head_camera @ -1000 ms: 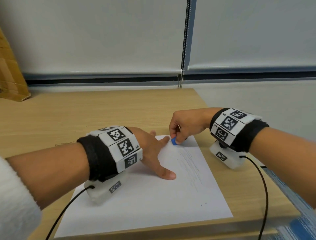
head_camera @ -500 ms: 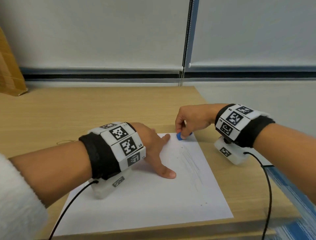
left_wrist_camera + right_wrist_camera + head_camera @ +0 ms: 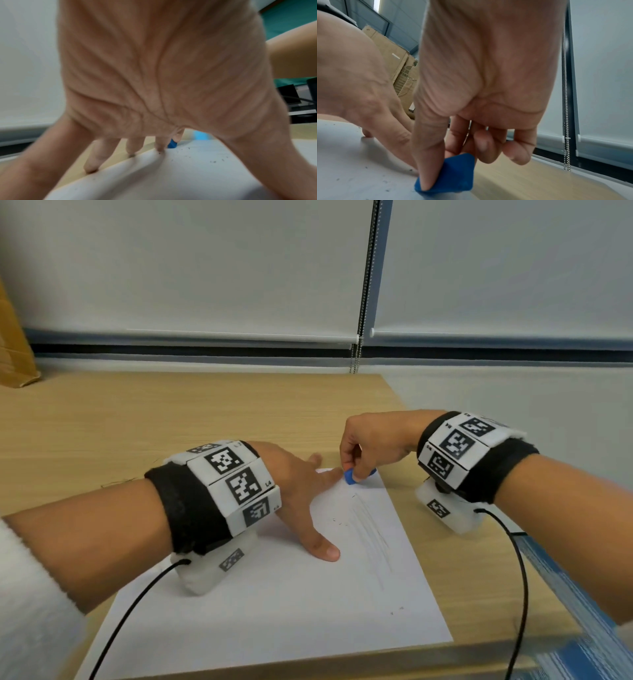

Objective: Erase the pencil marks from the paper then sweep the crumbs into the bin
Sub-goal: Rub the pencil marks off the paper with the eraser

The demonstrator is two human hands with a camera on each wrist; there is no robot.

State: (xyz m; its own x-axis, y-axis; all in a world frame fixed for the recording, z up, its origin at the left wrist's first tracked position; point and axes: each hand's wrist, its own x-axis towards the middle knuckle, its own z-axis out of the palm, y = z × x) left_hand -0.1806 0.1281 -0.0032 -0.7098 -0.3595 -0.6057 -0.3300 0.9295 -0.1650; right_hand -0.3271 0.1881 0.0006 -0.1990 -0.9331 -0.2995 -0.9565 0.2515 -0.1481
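A white sheet of paper (image 3: 291, 604) lies on the wooden desk, with faint pencil strokes (image 3: 371, 529) down its right part and dark crumbs (image 3: 214, 161) scattered near them. My left hand (image 3: 308, 498) lies flat with fingers spread, pressing the sheet's far left area. My right hand (image 3: 363, 450) pinches a blue eraser (image 3: 350, 476) between thumb and fingers, its tip on the paper's far edge beside my left fingertip. The eraser (image 3: 453, 175) shows close under the thumb in the right wrist view, and in the left wrist view the eraser (image 3: 172, 144) sits just past my fingers.
The wooden desk (image 3: 154, 419) stretches left and back to a wall with roller blinds. A cardboard box (image 3: 13, 350) stands at the far left. The desk's right edge (image 3: 534, 559) is close to my right wrist. No bin is in view.
My right hand has rubbed the eraser back and forth at the paper's top edge, out to the right and back toward my left fingertip. The left hand stays pressed on the sheet.
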